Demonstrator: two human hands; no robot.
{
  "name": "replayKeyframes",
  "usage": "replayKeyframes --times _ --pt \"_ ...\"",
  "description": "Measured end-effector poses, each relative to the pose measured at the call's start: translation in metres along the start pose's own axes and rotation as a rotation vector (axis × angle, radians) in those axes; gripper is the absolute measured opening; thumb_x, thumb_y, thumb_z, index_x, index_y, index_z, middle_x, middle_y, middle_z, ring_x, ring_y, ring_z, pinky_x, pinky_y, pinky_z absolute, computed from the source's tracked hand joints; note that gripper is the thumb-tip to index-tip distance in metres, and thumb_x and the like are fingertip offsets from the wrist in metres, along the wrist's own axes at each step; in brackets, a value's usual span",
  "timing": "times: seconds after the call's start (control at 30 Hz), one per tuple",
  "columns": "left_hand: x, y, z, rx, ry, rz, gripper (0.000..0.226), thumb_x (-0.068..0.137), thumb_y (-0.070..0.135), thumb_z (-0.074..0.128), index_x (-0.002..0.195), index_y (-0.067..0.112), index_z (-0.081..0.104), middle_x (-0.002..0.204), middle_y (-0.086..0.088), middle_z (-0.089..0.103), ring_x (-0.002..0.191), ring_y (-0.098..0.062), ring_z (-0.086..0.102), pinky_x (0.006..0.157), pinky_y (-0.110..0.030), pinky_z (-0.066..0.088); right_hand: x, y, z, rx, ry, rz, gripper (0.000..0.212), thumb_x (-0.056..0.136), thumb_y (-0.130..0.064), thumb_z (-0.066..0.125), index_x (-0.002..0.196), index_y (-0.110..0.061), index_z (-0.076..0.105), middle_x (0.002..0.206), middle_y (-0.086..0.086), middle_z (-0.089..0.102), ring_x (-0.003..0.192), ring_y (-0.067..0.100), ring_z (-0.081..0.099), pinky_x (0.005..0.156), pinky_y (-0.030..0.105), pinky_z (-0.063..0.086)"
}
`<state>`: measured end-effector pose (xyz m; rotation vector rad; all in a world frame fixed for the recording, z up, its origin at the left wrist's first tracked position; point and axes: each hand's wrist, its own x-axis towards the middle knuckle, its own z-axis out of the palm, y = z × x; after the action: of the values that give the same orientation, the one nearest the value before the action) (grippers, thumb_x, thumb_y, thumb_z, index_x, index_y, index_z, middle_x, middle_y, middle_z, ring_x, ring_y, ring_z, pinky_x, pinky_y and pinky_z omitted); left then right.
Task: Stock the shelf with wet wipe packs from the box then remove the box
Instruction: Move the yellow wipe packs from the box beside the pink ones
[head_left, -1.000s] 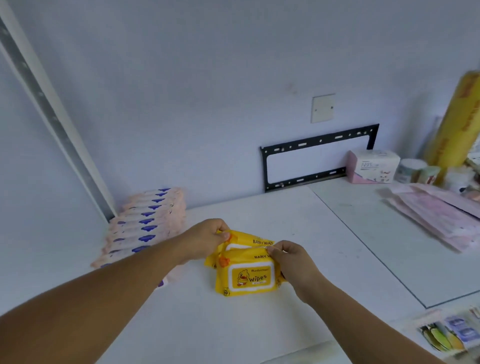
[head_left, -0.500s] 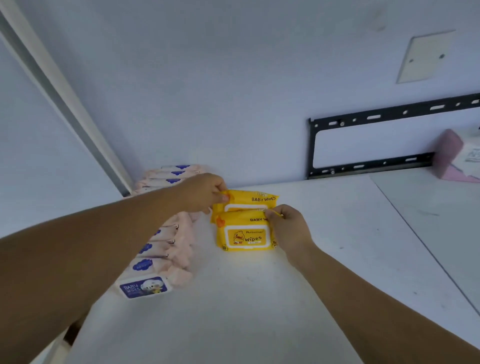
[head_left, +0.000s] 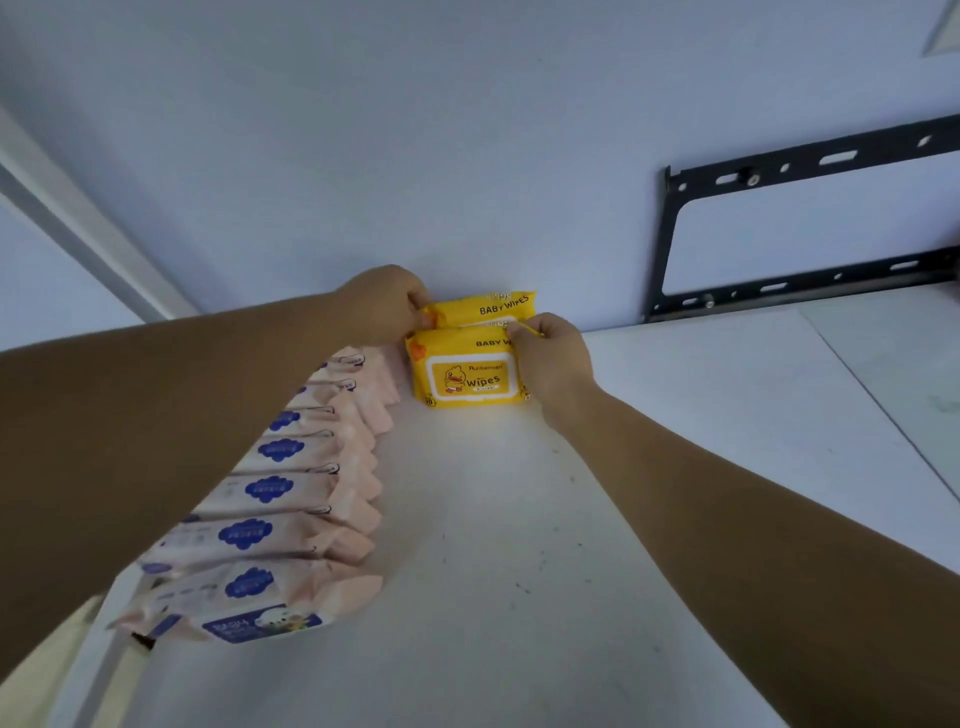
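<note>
A white shelf (head_left: 519, 519), faintly speckled, is seen running back to a pale blue-grey wall (head_left: 467, 130), on which a black metal bracket (head_left: 657, 244) is fixed at the right. A seam is seen crossing the shelf at the far right. Along the left side a row of pink packs (head_left: 291, 488) is stood on edge, one behind another from near to far, with blue labels turned upward. At the back, just right of that row, two wet wipe packs are stood upright, one directly behind the other. The front yellow pack (head_left: 467, 374) is faced toward the camera, duck label upright, its long axis lying left to right along the wall. The rear yellow pack (head_left: 488, 309) is set parallel, close to the wall. Its upper left corner is pinched by the left hand (head_left: 384, 304), fingers (head_left: 418, 301) curled on it; the front pack's upper right corner is pinched by the right hand (head_left: 556, 358).
</note>
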<state>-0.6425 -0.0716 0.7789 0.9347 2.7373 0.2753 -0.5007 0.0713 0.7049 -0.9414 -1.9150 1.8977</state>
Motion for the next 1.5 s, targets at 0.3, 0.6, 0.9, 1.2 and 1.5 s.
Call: replayKeyframes --times 0.3,0.6,0.9,1.2,1.5 --pt "0.021 -0.003 0.000 0.176 0.021 0.035 0.014 0.088 0.022 0.069 0.086 0.010 0.077 0.079 -0.010 0.071 0.080 -0.028 0.068 0.068 -0.033 0.052 0.003 -0.003 -0.008 -0.076 -0.210 -0.069 0.044 0.080 -0.051 0.079 0.108 -0.024 0.057 0.105 -0.005 0.073 0.095 0.013 0.071 0.081 0.032 0.059" --pt "0.027 -0.002 0.001 0.257 0.095 0.004 0.017 0.087 0.021 0.069 0.086 0.004 0.074 0.075 -0.013 0.067 0.072 -0.029 0.063 0.065 -0.035 0.052 0.011 0.011 -0.005 -0.265 -0.166 -0.216 0.074 0.075 -0.026 0.088 0.125 -0.029 0.033 0.109 -0.005 0.064 0.093 0.016 0.067 0.077 0.034 0.058" --pt "-0.002 -0.005 -0.014 0.109 0.152 0.003 0.015 0.088 0.024 0.069 0.091 0.011 0.075 0.091 -0.007 0.070 0.087 -0.026 0.065 0.080 -0.037 0.053 0.019 0.004 0.010 -0.493 -0.067 -0.239 0.070 0.081 -0.034 0.081 0.126 -0.024 0.030 0.109 -0.003 0.058 0.100 0.027 0.061 0.093 0.046 0.051" --pt "-0.058 0.004 -0.017 -0.079 -0.002 0.071 0.026 0.085 0.036 0.077 0.108 0.024 0.070 0.106 0.007 0.069 0.100 -0.011 0.064 0.084 -0.025 0.049 0.015 -0.013 -0.012 -0.551 -0.039 -0.184 0.083 0.073 -0.048 0.083 0.135 -0.014 0.040 0.128 0.005 0.054 0.118 0.030 0.056 0.098 0.050 0.052" --pt "-0.110 0.039 0.003 -0.166 -0.033 0.091 0.019 0.084 0.035 0.078 0.098 0.023 0.072 0.096 0.004 0.074 0.091 -0.015 0.070 0.089 -0.037 0.056 -0.038 -0.010 -0.071 -0.627 -0.104 -0.307 0.050 0.084 -0.049 0.075 0.118 -0.018 0.054 0.116 -0.002 0.061 0.103 0.019 0.060 0.083 0.034 0.053"
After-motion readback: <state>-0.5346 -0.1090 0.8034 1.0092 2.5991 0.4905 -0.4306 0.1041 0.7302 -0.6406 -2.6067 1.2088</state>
